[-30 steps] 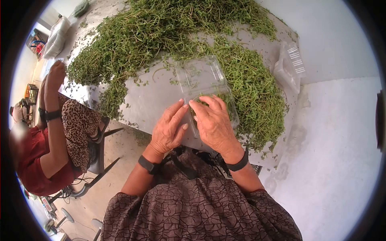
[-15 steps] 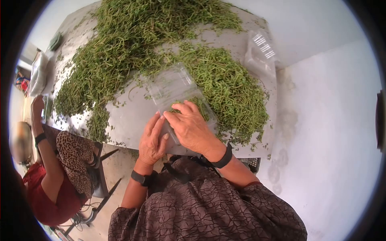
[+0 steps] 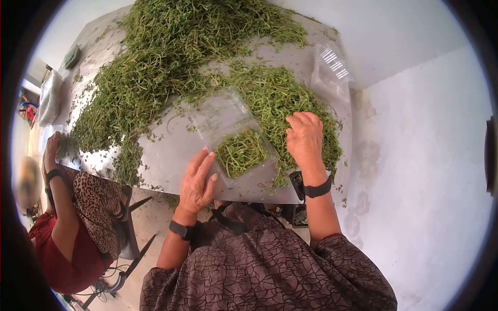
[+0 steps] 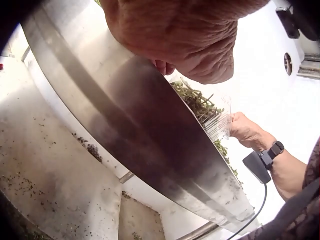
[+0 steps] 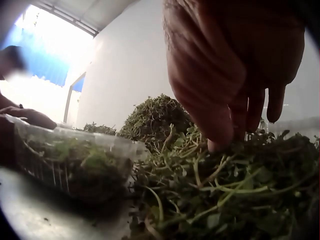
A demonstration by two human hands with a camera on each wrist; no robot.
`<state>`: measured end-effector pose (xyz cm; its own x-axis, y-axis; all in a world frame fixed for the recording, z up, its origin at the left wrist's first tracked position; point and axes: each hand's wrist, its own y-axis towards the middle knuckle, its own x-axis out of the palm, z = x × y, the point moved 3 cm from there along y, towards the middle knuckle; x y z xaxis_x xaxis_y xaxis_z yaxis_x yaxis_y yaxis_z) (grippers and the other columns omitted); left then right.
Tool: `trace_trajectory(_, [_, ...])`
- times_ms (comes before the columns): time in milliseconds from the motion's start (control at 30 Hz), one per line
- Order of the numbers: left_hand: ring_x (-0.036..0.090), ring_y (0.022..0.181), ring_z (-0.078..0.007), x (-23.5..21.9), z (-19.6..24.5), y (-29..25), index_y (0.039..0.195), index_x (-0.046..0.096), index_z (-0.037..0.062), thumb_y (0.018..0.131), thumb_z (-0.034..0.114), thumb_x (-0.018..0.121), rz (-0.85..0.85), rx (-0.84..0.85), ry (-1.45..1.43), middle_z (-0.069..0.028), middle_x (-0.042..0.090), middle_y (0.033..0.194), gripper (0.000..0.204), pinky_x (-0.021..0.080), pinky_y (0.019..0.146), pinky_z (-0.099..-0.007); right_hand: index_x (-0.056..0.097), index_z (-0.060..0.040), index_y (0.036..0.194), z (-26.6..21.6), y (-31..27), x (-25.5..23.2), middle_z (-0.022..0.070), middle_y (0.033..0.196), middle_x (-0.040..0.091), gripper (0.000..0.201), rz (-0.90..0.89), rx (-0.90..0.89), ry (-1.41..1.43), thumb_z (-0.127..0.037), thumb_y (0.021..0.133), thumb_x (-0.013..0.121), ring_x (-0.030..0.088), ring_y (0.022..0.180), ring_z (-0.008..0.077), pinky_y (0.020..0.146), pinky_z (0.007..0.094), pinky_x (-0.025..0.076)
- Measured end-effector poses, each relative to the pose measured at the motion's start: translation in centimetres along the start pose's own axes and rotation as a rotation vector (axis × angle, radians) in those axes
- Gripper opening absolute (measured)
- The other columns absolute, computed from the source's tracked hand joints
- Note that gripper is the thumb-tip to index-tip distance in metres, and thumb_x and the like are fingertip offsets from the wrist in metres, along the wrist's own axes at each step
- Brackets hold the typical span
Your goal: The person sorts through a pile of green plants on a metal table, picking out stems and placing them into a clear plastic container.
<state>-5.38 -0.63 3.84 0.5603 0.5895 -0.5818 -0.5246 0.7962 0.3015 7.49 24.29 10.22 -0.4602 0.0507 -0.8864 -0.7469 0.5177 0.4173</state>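
A clear plastic clamshell box [image 3: 271,160] lies on the metal table, its lid [image 3: 220,111] folded open toward the far side. Green leafy herb sprigs [image 3: 241,153] fill much of its base. My left hand [image 3: 196,181] rests at the box's left edge, fingers fairly straight and thumb apart. To the right of the box, my right hand [image 3: 306,140] reaches down over a heap of the same sprigs [image 3: 275,98]. In the right wrist view its thumb and fingertips [image 5: 216,146] touch the top of this heap, with bent stems around them.
A larger heap of sprigs [image 3: 171,57] spreads across the table's [image 3: 163,160] far side. Stacked clear boxes [image 3: 332,72] stand at the right edge, with more packaging [image 3: 50,98] at the far left. Another person in a red top [image 3: 62,249] sits at the left. Below the near edge is a black crate [image 3: 298,215].
My right hand has left the clamshell box and moved right onto the nearby heap, uncovering the sprigs inside. The left hand stays at the box's edge. The head view has shifted.
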Motion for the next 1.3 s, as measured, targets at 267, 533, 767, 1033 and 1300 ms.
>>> trace_trajectory(267, [0.053,0.12,-0.0387,-0.2,0.0,0.2,0.133,0.053,0.0046,0.087,0.014,0.061,0.004,0.005,-0.018,-0.0203,0.051,0.135,0.048,0.043,0.101,-0.0437,0.073,-0.0029,0.086,0.8,0.0,0.0,0.0117,0.103,0.067,0.015,0.019,0.056,0.033,-0.003,0.072,0.071,0.055,0.106,0.0301,0.096,0.0427,0.042])
trace_trajectory(533, [0.053,0.118,-0.0382,-0.3,0.3,0.3,0.133,0.053,0.0049,0.087,0.016,0.062,-0.009,-0.012,-0.019,-0.0197,0.052,0.134,0.048,0.044,0.1,-0.0429,0.073,-0.0019,0.087,1.6,-0.4,-1.9,0.0132,0.105,0.07,0.013,0.117,0.141,0.172,-0.001,0.074,0.069,0.061,0.104,0.0323,0.09,0.0399,0.049])
trace_trajectory(767, [0.055,0.115,-0.038,-0.4,0.2,0.2,0.135,0.052,0.0069,0.087,0.017,0.062,-0.008,-0.014,-0.002,-0.0177,0.053,0.134,0.05,0.046,0.098,-0.0427,0.069,0.0009,0.092,1.6,-0.4,-3.4,0.0097,0.087,0.071,0.01,0.167,0.361,0.429,-0.001,0.082,0.069,0.064,0.069,0.0185,0.067,0.0271,0.052])
trace_trajectory(1033, [0.055,0.115,-0.0362,-0.2,0.1,0.2,0.135,0.052,0.0085,0.087,0.017,0.061,0.009,0.003,-0.005,-0.016,0.052,0.134,0.049,0.047,0.097,-0.0417,0.068,0.0037,0.094,-4.9,-0.4,-2.6,0.0077,0.09,0.07,0.009,-0.106,0.477,1.039,-0.002,0.089,0.063,0.065,0.07,0.0096,0.061,0.0215,0.051])
trace_trajectory(1300, [0.055,0.117,-0.0385,-0.2,0.1,0.2,0.135,0.052,0.0056,0.086,0.016,0.059,0.012,0.02,-0.004,-0.0197,0.052,0.134,0.05,0.047,0.098,-0.0426,0.066,0.0023,0.108,-6.9,-1.3,1.9,0.0194,0.096,0.072,0.025,-0.329,0.306,0.877,-0.008,0.086,0.067,0.072,0.079,0.0215,0.068,0.0305,0.055])
